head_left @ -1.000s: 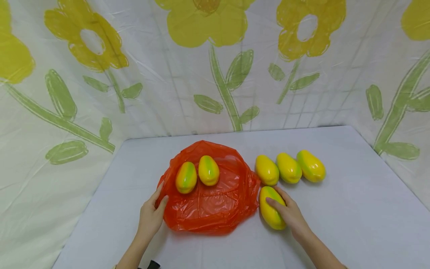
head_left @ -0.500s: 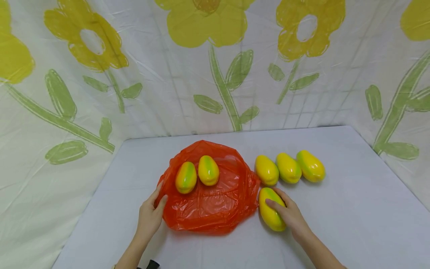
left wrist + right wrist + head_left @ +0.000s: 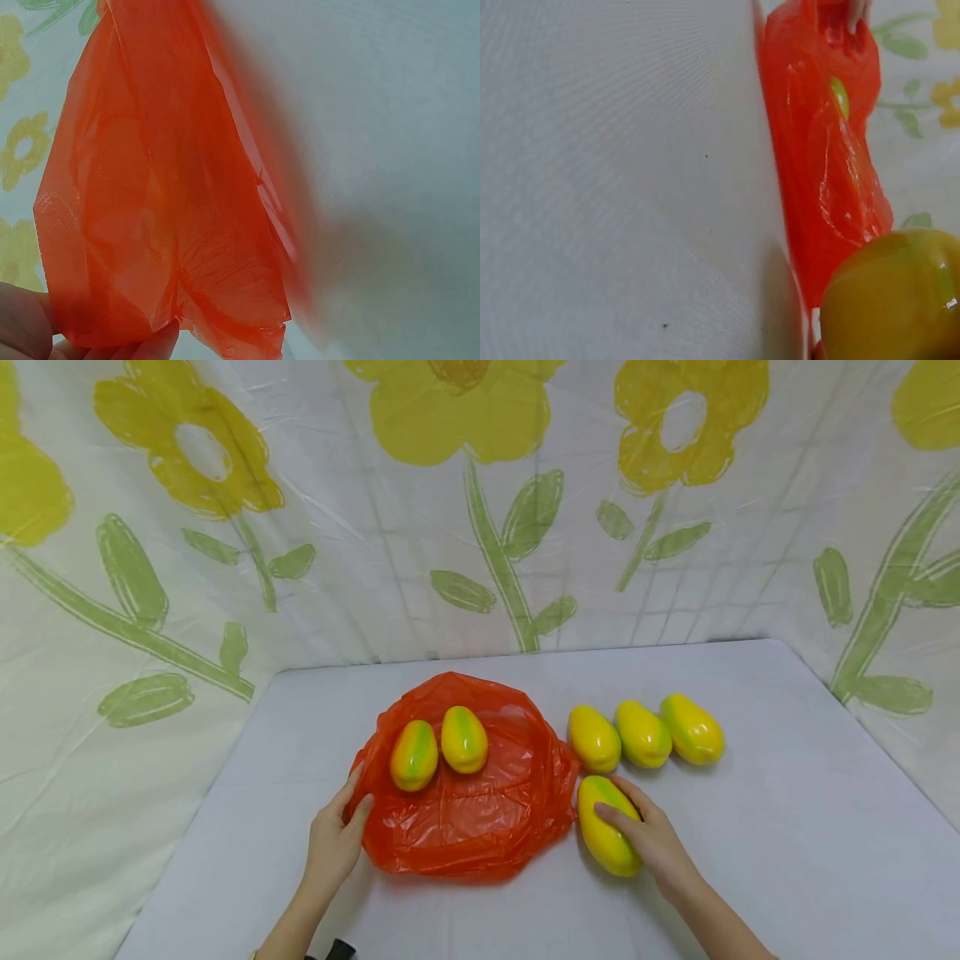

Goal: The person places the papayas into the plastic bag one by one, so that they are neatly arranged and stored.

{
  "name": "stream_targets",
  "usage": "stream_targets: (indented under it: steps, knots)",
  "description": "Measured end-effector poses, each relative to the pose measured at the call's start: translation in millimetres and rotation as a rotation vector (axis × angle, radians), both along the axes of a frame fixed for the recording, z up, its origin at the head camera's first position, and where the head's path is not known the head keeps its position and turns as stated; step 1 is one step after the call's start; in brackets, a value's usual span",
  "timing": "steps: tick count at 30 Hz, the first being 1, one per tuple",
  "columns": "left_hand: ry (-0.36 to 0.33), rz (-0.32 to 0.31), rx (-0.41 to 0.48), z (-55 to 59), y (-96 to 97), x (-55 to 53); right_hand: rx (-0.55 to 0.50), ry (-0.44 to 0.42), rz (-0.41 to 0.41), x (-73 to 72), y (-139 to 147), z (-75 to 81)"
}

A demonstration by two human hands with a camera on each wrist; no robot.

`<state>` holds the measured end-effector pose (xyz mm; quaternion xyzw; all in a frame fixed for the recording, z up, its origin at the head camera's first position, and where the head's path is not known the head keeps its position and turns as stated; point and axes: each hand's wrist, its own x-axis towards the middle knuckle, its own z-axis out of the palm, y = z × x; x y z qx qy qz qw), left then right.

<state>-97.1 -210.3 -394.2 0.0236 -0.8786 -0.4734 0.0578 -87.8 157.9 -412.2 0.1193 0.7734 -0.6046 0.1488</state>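
Observation:
A red plastic bag (image 3: 480, 814) lies spread with its mouth wide, and two yellow-green papayas (image 3: 414, 756) rest inside it. My left hand (image 3: 336, 843) pinches the bag's left rim; in the left wrist view, the fingers (image 3: 154, 346) show at the edge of the film (image 3: 150, 187). Just right of the bag, my right hand (image 3: 656, 842) grips another papaya (image 3: 600, 847), thumb over its top and fingers along the far side. That papaya (image 3: 892, 300) looms close in the right wrist view, overlapping the bag (image 3: 810, 150) behind it.
Three more papayas (image 3: 642, 735) sit in a row beyond the right hand, right of the bag. A white cloth covers the table (image 3: 787, 827). Behind it hangs a flower-printed curtain (image 3: 375, 585). A small black object (image 3: 341, 950) shows at the bottom edge.
The papaya in my right hand has shifted very slightly. My left hand stays at the bag's rim, and the other papayas have not moved.

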Motion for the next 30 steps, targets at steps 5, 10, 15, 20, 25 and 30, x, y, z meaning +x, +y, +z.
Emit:
stream_targets:
  steps: [5,10,15,20,25,30]
  knots:
    - [-0.001,0.000,-0.007,-0.1,-0.3,0.1,-0.003,0.013,0.003,0.8,-0.5,3.1]
    - [-0.003,0.006,-0.012,0.0,-0.4,0.4,-0.010,0.026,0.005,1.9,-1.2,6.0]
    - [0.000,0.004,-0.007,0.3,-0.3,0.4,-0.015,0.027,0.007,2.8,-2.0,9.8]
    - [-0.003,-0.002,0.001,-0.1,-0.9,0.0,-0.024,0.038,0.007,4.1,-2.9,13.1]
    - [-0.001,-0.004,0.002,-0.1,-0.9,0.1,-0.026,0.052,0.004,5.0,-3.9,16.1]
    - [0.002,0.001,-0.009,-0.4,-0.7,0.2,-0.042,0.080,0.013,4.8,-5.4,19.0]
